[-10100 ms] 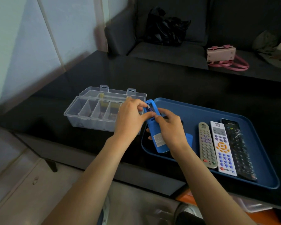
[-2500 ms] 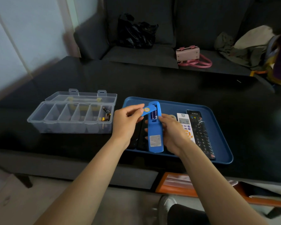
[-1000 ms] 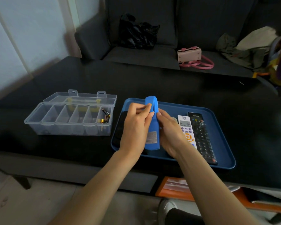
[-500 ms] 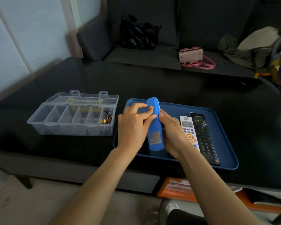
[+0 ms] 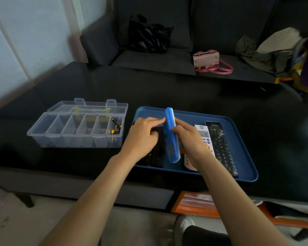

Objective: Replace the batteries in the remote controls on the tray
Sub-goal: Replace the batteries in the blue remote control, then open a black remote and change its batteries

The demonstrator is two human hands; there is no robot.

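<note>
blue remote (image 5: 171, 135) edge-up in right hand (image 5: 190, 139) grip

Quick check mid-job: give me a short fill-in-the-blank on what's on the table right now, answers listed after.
1. The right hand holds the ____ remote on its edge above the tray.
2. The loose batteries lie in the ____ compartment of the clear organizer box.
3. The organizer box sits to the ____ of the tray.
4. The left hand has its fingers ____, touching the remote.

Missing words: blue; rightmost; left; straight
</note>
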